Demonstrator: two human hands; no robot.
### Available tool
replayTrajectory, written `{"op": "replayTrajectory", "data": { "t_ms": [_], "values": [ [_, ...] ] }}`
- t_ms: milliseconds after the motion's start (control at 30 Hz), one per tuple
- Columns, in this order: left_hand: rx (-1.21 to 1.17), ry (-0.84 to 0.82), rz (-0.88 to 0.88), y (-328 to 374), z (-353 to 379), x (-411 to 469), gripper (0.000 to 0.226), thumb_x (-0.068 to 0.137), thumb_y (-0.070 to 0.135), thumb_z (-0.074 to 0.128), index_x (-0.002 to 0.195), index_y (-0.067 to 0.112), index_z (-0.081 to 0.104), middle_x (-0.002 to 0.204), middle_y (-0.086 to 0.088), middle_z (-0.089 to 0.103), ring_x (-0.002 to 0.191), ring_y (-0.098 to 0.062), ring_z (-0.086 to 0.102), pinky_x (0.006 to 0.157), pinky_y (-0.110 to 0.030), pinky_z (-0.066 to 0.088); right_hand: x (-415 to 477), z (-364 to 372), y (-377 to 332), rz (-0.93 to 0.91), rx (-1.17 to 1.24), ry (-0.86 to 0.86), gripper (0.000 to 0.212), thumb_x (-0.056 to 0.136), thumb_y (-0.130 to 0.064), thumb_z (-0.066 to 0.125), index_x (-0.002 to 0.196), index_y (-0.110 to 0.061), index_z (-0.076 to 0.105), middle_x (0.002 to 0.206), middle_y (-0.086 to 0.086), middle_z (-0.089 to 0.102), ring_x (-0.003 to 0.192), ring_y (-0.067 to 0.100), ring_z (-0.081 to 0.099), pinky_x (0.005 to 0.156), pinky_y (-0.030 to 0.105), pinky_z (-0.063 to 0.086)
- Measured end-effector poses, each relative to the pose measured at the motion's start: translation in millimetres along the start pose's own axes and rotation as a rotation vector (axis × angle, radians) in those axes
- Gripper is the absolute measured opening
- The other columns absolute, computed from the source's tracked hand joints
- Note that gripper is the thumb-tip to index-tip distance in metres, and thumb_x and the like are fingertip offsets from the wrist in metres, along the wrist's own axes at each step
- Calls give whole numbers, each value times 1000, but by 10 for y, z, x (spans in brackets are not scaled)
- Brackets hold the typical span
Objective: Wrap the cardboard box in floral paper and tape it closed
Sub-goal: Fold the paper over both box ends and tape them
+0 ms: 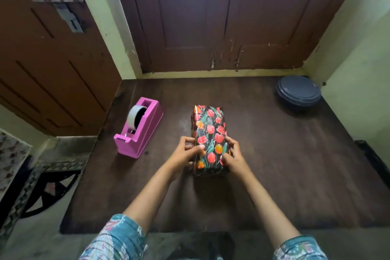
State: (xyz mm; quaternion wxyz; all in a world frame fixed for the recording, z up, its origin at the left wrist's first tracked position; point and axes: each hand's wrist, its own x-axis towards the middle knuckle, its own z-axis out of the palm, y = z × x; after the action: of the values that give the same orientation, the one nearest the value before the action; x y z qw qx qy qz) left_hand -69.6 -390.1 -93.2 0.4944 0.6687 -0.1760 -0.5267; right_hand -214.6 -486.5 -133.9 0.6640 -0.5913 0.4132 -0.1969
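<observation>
The box (209, 131) lies lengthwise on the dark wooden table (274, 164), fully covered in black paper with red and orange tulips. My left hand (186, 152) grips its near left side, thumb on top. My right hand (233, 155) holds the near right side, thumb pressed on the top face. A pink tape dispenser (138, 131) with a roll of clear tape stands to the left of the box, about a hand's width from my left hand.
A dark blue round lidded container (298, 92) sits at the table's back right corner. Dark wooden doors (211, 17) stand behind the table, a brown door (48, 59) to the left. The table's left edge drops off beside the dispenser.
</observation>
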Motion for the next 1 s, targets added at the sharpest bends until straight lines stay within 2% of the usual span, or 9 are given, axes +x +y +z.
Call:
{"op": "replayTrajectory", "data": {
  "t_ms": [167,267,333,400,600,667,800,900,1000],
  "values": [
    [-43,37,35,4,-16,6,63,81,19,72,125,29,28,110,-3,52,94,-17,62,64,-25,55,-36,68,-33,22,11,17,42,93,-2,47,127,-21,32,129,11,48,99,8,58,70,18,52],
    [11,94,107,112,-22,41,62,78,18,75,122,28,33,116,-7,54,96,-18,62,73,-29,55,-33,78,-69,25,-156,13,56,83,-19,56,134,-19,35,148,7,30,127,17,40,102,32,41],
    [201,217,177,194,-12,85,64,70,30,77,120,31,37,119,-4,54,104,-20,57,86,-35,52,7,99,-136,15,-216,52,54,84,-14,55,136,-17,40,154,6,18,139,18,25,113,34,26],
    [524,353,209,259,18,128,72,62,44,74,123,33,38,124,-2,52,117,-26,46,100,-39,39,66,121,-200,-23,-206,129,50,89,-6,52,137,-15,41,153,7,25,140,18,25,112,30,22],
    [1005,482,248,225,254,130,84,69,55,71,138,27,31,133,-7,43,123,-30,36,101,-39,29,166,195,-429,-201,-265,126,51,95,-12,48,144,-11,32,152,2,27,141,13,23,108,17,15],
    [942,453,265,221,251,152,77,73,49,70,137,27,34,130,-6,46,120,-28,39,99,-36,33,197,199,-439,-184,-312,86,53,97,-18,46,146,-13,27,155,2,21,143,12,17,110,19,13],
    [358,221,203,304,157,134,52,85,21,66,132,19,42,111,-2,57,96,-10,54,75,-20,44,268,147,-420,-278,-542,35,58,98,-30,37,149,-10,16,157,5,11,145,13,4,114,23,1],
    [251,92,180,309,140,135,47,88,-3,52,132,13,50,105,-4,55,85,-4,51,59,-5,41,308,155,-417,-322,-786,19,70,91,-48,20,150,-11,10,158,4,6,145,12,-1,112,21,-6],
    [180,13,182,305,211,175,59,84,-14,47,133,19,50,115,-7,51,95,-7,50,65,-4,44,325,51,-385,-282,-884,66,95,73,-68,3,150,-13,4,159,2,0,145,13,-5,111,22,-9]
  ]
}}
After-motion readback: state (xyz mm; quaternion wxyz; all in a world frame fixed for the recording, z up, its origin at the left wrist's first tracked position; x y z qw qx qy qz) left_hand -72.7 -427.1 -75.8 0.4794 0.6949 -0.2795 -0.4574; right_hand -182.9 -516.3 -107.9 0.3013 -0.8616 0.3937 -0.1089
